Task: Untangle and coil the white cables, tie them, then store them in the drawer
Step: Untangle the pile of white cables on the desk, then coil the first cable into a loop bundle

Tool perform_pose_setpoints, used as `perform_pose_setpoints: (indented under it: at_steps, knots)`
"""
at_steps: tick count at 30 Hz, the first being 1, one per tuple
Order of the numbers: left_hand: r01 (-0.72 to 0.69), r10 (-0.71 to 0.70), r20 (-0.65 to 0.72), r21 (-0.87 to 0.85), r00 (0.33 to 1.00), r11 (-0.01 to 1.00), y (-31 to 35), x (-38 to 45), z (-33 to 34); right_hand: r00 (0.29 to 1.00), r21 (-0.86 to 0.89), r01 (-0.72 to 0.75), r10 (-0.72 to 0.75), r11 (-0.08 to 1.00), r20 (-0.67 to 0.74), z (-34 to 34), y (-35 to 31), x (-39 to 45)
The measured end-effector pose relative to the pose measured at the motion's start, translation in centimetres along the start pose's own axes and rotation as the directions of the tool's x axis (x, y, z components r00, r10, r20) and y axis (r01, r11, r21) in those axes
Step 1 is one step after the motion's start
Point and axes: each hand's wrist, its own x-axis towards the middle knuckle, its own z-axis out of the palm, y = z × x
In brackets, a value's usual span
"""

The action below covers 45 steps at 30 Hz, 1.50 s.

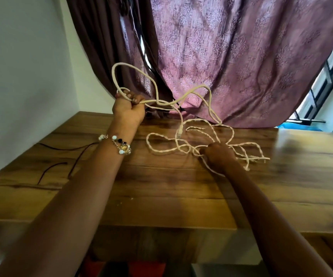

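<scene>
1. progress check: early days imo, the untangling is barely underway.
2. left hand [128,105] is raised above the table [161,186], fist closed round a couple of strands of the white cables [189,136], w/ a big loop sticking up past the curtain [241,56].
3. right hand [218,154] is down on the tangle, fingers curled in and pinching a strand afaict. it's a bit blurry tho.
4. rest of the cable mess lies sprawled on the table, back-middle, loops crossing all over, some bits twisted together. a connector end hangs between the 2 hands.
5. nothing coiled yet, no tie visible, drawer not in view, so coiling, tying + storing are all still left.
6. thin dark wire [61,156] sits off to the left, well apart, prob not part of the job.
</scene>
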Motion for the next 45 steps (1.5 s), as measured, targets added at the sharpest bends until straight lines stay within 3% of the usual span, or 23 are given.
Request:
perform_pose_setpoints:
  at_steps: [2,4,6,8,9,10,11,13,15,18,22,25,27,30,32,34,36,37,39,43,45]
  knots:
    - [-0.010,0.013,-0.018,0.151,1.000,0.988,-0.9,0.1,-0.6,0.989,0.173,-0.031,0.005,0.984,0.147,-0.1,1.5,-0.3]
    - [-0.053,0.058,-0.016,0.248,0.998,0.967,-2.0,0.3,-1.4,0.976,0.461,-0.051,-0.054,0.886,0.212,-1.2,1.8,-0.6]
    - [-0.064,0.078,-0.034,0.296,0.996,0.953,-2.9,0.6,-2.3,0.997,0.728,0.016,-0.070,0.685,0.044,-2.4,1.3,-0.5]
    - [-0.057,0.071,-0.033,0.325,0.997,0.944,-3.8,0.6,-2.3,0.995,0.868,0.011,0.084,0.497,-0.061,-3.4,0.2,0.0]
    - [-0.037,0.050,-0.040,0.277,0.998,0.960,-4.0,0.7,-2.3,0.983,0.888,-0.011,0.169,0.460,-0.075,-3.7,-0.3,0.3]
    - [-0.008,0.015,-0.031,0.220,0.999,0.976,-4.1,0.8,-2.5,0.966,0.875,-0.033,0.240,0.483,-0.097,-3.9,-1.0,0.6]
    - [0.011,-0.006,-0.027,0.164,1.000,0.986,-4.1,0.7,-2.3,0.946,0.818,-0.055,0.291,0.572,-0.140,-4.0,-1.6,0.7]
    - [0.053,-0.053,0.016,0.003,0.998,0.999,-3.7,0.5,-2.6,0.950,0.577,-0.088,0.243,0.812,-0.196,-3.4,-2.7,0.9]
    - [0.043,-0.042,0.016,-0.043,0.999,0.998,-2.9,0.2,-2.9,0.989,0.366,-0.105,0.135,0.925,-0.058,-2.2,-3.1,0.8]
    - [-0.004,0.002,-0.025,-0.080,1.000,0.997,-1.5,0.4,-4.0,0.985,0.333,-0.161,0.133,0.929,0.107,0.0,-3.1,0.4]
    - [-0.038,0.031,-0.052,-0.141,0.998,0.989,-0.5,0.5,-5.6,0.942,0.238,-0.332,0.332,0.913,0.041,0.2,-2.3,-0.6]
    - [-0.065,0.061,-0.158,-0.019,0.986,0.998,-1.0,1.0,-7.1,0.891,0.138,-0.451,0.435,0.882,0.131,-1.1,-1.9,-0.9]
    - [-0.054,0.097,-0.226,0.189,0.969,0.980,-1.5,1.2,-8.2,0.863,0.153,-0.505,0.494,0.850,0.104,-2.6,-2.2,-1.0]
    - [-0.043,0.190,-0.153,0.661,0.970,0.749,-2.6,1.2,-9.4,0.834,0.201,-0.524,0.546,0.828,-0.073,-5.2,-2.7,-0.9]
    - [-0.081,0.179,-0.056,0.734,0.982,0.675,-3.5,1.2,-9.7,0.804,0.431,-0.384,0.525,0.816,-0.278,-6.4,-3.0,-0.2]
    - [-0.114,0.125,0.045,0.772,0.991,0.626,-4.2,1.3,-9.8,0.807,0.687,-0.077,0.450,0.723,-0.383,-7.4,-3.5,1.0]
    - [-0.126,0.056,0.114,0.817,0.992,0.562,-4.6,1.0,-9.6,0.814,0.797,0.177,0.369,0.578,-0.449,-8.2,-4.6,2.1]
    - [-0.130,0.026,0.139,0.823,0.990,0.553,-4.8,0.8,-9.4,0.798,0.785,0.257,0.334,0.564,-0.501,-8.4,-5.2,2.8]
    - [-0.146,-0.031,0.199,0.811,0.980,0.567,-5.1,0.3,-8.6,0.782,0.732,0.326,0.264,0.598,-0.564,-8.0,-6.0,4.3]
    - [-0.208,-0.078,0.293,0.818,0.953,0.536,-5.1,0.3,-7.1,0.904,0.867,0.315,0.158,0.385,-0.398,-6.7,-6.5,6.8]
    - [-0.179,-0.121,0.276,0.842,0.953,0.509,-4.6,0.6,-6.4,0.891,0.848,0.370,0.114,0.379,-0.440,-5.7,-6.1,7.3]
